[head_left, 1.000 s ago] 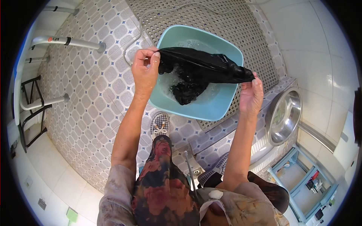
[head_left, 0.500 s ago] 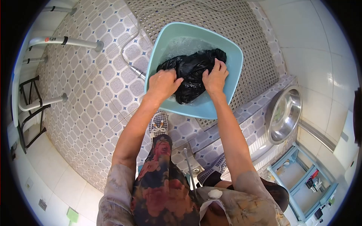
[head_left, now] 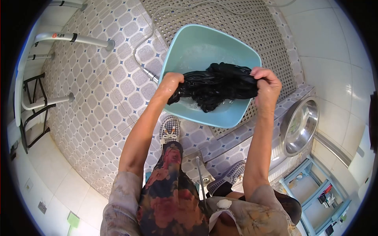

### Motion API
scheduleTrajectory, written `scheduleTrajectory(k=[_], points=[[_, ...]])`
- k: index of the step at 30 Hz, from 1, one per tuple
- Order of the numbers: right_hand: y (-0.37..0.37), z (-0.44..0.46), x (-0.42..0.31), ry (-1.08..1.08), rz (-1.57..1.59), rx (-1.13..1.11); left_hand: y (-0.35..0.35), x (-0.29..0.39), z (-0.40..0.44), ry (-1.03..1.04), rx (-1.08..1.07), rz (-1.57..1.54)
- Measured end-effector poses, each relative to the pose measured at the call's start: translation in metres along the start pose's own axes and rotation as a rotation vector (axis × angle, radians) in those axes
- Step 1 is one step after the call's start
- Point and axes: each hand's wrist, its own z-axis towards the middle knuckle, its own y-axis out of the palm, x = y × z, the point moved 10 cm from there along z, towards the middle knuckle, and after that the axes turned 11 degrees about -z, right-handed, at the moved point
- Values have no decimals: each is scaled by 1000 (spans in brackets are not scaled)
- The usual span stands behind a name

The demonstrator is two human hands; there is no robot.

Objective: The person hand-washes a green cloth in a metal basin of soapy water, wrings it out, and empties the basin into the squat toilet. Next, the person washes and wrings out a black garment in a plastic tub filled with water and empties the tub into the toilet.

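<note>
A wet black garment (head_left: 218, 84), its exact kind unclear in the folds, is stretched sideways over a light-blue plastic basin (head_left: 182, 37). My left hand (head_left: 171, 83) is closed around its left end, by the basin's left wall. At the other end, my right hand (head_left: 268, 86) pinches the cloth beside the basin's right rim, fingers curled. The middle of the garment bunches and hangs down toward soapy water (head_left: 201, 53) in the basin.
A shower head (head_left: 150, 74) on a hose lies left of the basin. A perforated mat (head_left: 271, 59) lies beneath and behind it. To the right are a steel bowl (head_left: 301, 126) and a blue shelf rack (head_left: 315, 188). White rails (head_left: 78, 40) stand at left.
The garment has been lifted from the water and spread wider. My right hand has moved right to the rim, now gripping the cloth; my left has closed on its left end.
</note>
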Motion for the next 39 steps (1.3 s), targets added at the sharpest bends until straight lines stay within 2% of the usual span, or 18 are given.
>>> scheduleTrajectory(k=[2,3,7,10,13,15,16,18,20,21,24,25,28,30,32,34,35,39], points=[[-3,6,-15,57,11,-36,-4,-14,-5,-128,62,-271],[-4,9,-19,79,14,-54,-5,-19,6,-37,9,-271],[24,20,11,114,-435,-90,5,31,-12,385,278,481],[54,14,63,-162,-1072,-166,41,44,-33,607,284,787],[84,-9,94,-15,-1202,-165,62,11,-13,448,104,1210],[108,-17,104,33,-1361,-371,70,1,2,422,61,1362],[114,-18,106,56,-1438,-475,66,1,12,408,61,1265],[101,-7,98,35,-1340,-398,50,-8,31,383,60,1072],[82,12,119,26,-1166,-267,23,-32,44,157,45,317],[75,19,125,-10,-940,-162,19,-46,46,39,32,-61],[98,1,133,444,-61,-334,39,-38,6,-225,128,-639],[101,1,106,267,-238,-337,51,-30,2,-256,41,-743],[129,-25,20,-34,-342,-466,76,-3,4,-218,-213,-949],[143,-43,-19,-196,-434,-446,75,-21,13,-355,-231,-928],[163,-63,-39,-118,-543,-487,89,-7,-8,-393,-305,-846],[178,-74,-66,-251,-818,-368,70,39,-33,563,-291,-390],[183,-75,-61,-242,-888,-363,68,41,-39,640,-325,-370],[181,-50,-28,-93,-1047,-309,89,-9,3,150,-457,-713]])
